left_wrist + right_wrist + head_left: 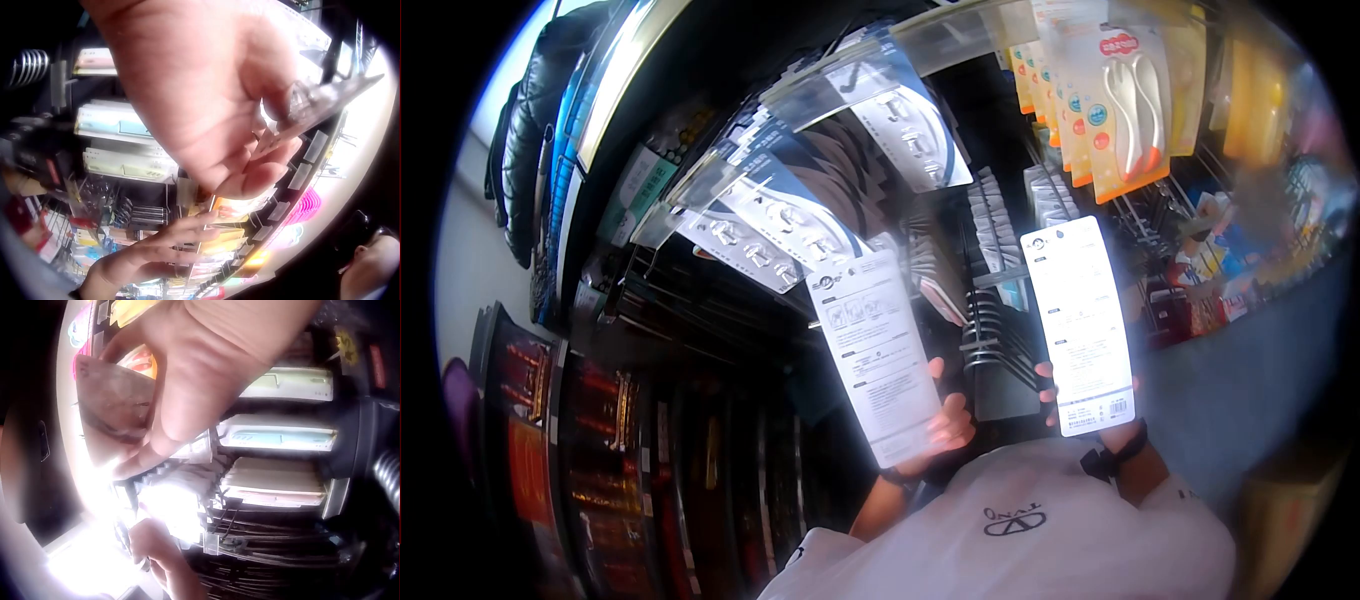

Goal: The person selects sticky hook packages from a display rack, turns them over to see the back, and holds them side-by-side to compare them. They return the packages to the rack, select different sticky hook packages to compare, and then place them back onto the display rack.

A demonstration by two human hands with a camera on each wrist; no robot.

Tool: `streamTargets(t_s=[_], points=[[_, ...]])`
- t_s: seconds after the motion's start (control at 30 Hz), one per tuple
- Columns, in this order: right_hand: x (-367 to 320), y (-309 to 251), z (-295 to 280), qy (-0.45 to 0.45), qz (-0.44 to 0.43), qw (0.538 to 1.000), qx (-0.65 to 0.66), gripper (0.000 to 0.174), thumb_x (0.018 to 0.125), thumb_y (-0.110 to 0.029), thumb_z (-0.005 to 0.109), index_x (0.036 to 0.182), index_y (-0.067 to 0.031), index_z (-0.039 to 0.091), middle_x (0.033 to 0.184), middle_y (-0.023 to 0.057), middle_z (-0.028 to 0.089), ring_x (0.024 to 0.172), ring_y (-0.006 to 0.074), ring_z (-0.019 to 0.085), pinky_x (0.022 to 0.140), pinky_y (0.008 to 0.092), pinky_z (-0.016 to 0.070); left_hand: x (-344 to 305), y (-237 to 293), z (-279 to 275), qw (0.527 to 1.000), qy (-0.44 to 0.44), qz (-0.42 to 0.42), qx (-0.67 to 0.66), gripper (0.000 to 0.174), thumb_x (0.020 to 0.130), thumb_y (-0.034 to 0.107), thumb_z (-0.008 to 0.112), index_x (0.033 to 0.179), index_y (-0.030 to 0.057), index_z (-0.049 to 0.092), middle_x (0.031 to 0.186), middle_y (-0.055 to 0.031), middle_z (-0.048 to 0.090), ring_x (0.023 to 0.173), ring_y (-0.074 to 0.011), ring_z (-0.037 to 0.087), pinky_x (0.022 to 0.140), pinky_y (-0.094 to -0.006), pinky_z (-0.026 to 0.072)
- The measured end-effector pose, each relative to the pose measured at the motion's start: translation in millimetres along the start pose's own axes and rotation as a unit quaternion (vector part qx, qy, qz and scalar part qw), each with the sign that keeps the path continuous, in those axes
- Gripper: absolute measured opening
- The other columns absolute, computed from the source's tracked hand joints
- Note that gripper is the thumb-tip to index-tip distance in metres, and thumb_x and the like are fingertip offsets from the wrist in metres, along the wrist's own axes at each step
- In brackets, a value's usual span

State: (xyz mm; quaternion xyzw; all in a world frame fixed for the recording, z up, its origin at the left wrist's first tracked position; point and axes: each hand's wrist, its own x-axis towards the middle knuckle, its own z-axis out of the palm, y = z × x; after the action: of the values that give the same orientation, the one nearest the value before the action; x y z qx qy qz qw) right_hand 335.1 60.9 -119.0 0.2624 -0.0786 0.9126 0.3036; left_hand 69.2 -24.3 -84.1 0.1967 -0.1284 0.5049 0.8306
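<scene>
Shirt (1060, 550): pale, with a dark printed mark (1016, 521) on its front.
Left card (870, 350): white and tilted, above the shirt's left half, printed with a row of small pictures over lines of text.
Left hand (948, 428): holds that card near its lower end, just above the shirt.
Right card (1085, 320): white, nearly upright, above the shirt's right half (a barcode marks its lower corner).
Right hand (1120, 435): holds this one low, a dark band (1114, 460) round the wrist.
Blue-and-white packs (915, 140): hanging well above the shirt's left half.
Spoon packs (1133, 105): hanging well above the shirt's right half.
</scene>
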Motion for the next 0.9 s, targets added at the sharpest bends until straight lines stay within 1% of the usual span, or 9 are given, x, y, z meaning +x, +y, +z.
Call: streamTargets(t_s=[0.07, 0.17, 0.27, 0.53, 0.63, 0.77, 0.83, 0.87, 0.9], points=[[0.0, -0.5, -1.0, -0.006, 0.009, 1.000, 0.004, 0.104, 0.076, -0.029, 0.082, 0.155, -0.0062, 0.019, 0.151, 0.0344, 0.026, 0.132, 0.0559, 0.039, 0.098, 0.0719, 0.0397, -1.7, -1.1, 0.7, 1.000, 0.007, 0.007, 0.018, 0.063, 0.101, 0.057, 0.030, 0.154, 0.0228, 0.032, 0.078, -0.0084, 0.045, 0.068, -0.0188, 0.042, 0.069, -0.0331, 0.0364], [-9.1, -4.4, -13.2, 0.014, 0.041, 0.999, -0.014, 0.121, 0.061, -0.033, 0.088, 0.157, -0.0149, 0.018, 0.155, 0.0302, 0.019, 0.135, 0.0538, 0.036, 0.103, 0.0671, 0.0376, -2.0, -1.4, 3.7, 0.998, 0.027, 0.008, 0.058, 0.068, 0.100, 0.059, 0.029, 0.154, 0.0187, 0.031, 0.080, -0.0093, 0.046, 0.070, -0.0195, 0.043, 0.070, -0.0330, 0.0359], [-1.6, 1.5, 0.2, -0.008, 0.012, 1.000, -0.008, 0.105, 0.075, -0.031, 0.083, 0.155, -0.0053, 0.020, 0.151, 0.0349, 0.026, 0.130, 0.0563, 0.041, 0.098, 0.0711, 0.0404, 2.4, -1.8, 10.4, 0.997, 0.034, -0.013, 0.072, 0.071, 0.099, 0.060, 0.030, 0.154, 0.0153, 0.030, 0.081, -0.0100, 0.046, 0.071, -0.0199, 0.043, 0.070, -0.0329, 0.0361], [-7.3, 4.4, 5.0, 0.022, 0.005, 0.999, 0.023, 0.104, 0.076, -0.035, 0.082, 0.154, -0.0040, 0.020, 0.150, 0.0354, 0.027, 0.128, 0.0556, 0.044, 0.097, 0.0689, 0.0426, -0.2, -4.3, 13.4, 0.999, 0.018, -0.020, 0.023, 0.070, 0.099, 0.059, 0.034, 0.152, 0.0141, 0.035, 0.083, -0.0106, 0.046, 0.072, -0.0201, 0.044, 0.064, -0.0306, 0.0386], [-8.1, 4.3, 0.8, 0.020, 0.009, 1.000, 0.010, 0.106, 0.075, -0.033, 0.083, 0.154, -0.0038, 0.019, 0.150, 0.0354, 0.027, 0.128, 0.0559, 0.043, 0.098, 0.0690, 0.0418, -0.1, -1.9, 20.8, 0.999, 0.019, -0.021, 0.036, 0.064, 0.100, 0.054, 0.037, 0.151, 0.0156, 0.036, 0.084, -0.0105, 0.047, 0.072, -0.0205, 0.046, 0.062, -0.0299, 0.0401], [-8.0, 5.5, -1.1, 0.020, 0.015, 1.000, 0.011, 0.110, 0.071, -0.028, 0.085, 0.154, -0.0032, 0.018, 0.150, 0.0352, 0.026, 0.129, 0.0562, 0.042, 0.101, 0.0686, 0.0398, -6.8, -4.0, 21.1, 0.999, 0.016, -0.007, -0.048, 0.053, 0.099, 0.048, 0.046, 0.145, 0.0192, 0.047, 0.086, -0.0091, 0.048, 0.074, -0.0215, 0.050, 0.060, -0.0303, 0.0445], [-11.5, 4.3, 1.2, 0.059, 0.035, 0.998, -0.002, 0.116, 0.064, -0.028, 0.087, 0.156, -0.0093, 0.019, 0.152, 0.0325, 0.024, 0.131, 0.0539, 0.041, 0.103, 0.0652, 0.0392, -6.1, -3.6, 16.8, 0.996, -0.005, -0.007, -0.087, 0.048, 0.099, 0.045, 0.050, 0.140, 0.0208, 0.052, 0.087, -0.0081, 0.049, 0.074, -0.0218, 0.051, 0.058, -0.0302, 0.0461], [-13.5, 3.8, 3.1, 0.080, 0.043, 0.996, -0.008, 0.119, 0.061, -0.029, 0.087, 0.157, -0.0124, 0.019, 0.153, 0.0312, 0.024, 0.132, 0.0528, 0.041, 0.105, 0.0635, 0.0389, -6.7, 1.2, 20.4, 0.997, 0.025, -0.015, -0.076, 0.043, 0.099, 0.043, 0.052, 0.136, 0.0213, 0.057, 0.086, -0.0071, 0.049, 0.073, -0.0214, 0.051, 0.058, -0.0312, 0.0476], [-6.0, 6.6, 10.6, 0.047, 0.025, 0.999, 0.005, 0.112, 0.069, -0.025, 0.087, 0.155, -0.0040, 0.018, 0.150, 0.0347, 0.025, 0.130, 0.0555, 0.041, 0.104, 0.0666, 0.0384, -2.5, 0.7, 17.3, 0.998, 0.016, 0.000, -0.057, 0.041, 0.100, 0.041, 0.050, 0.135, 0.0207, 0.056, 0.084, -0.0069, 0.050, 0.068, -0.0209, 0.053, 0.055, -0.0302, 0.0474]])
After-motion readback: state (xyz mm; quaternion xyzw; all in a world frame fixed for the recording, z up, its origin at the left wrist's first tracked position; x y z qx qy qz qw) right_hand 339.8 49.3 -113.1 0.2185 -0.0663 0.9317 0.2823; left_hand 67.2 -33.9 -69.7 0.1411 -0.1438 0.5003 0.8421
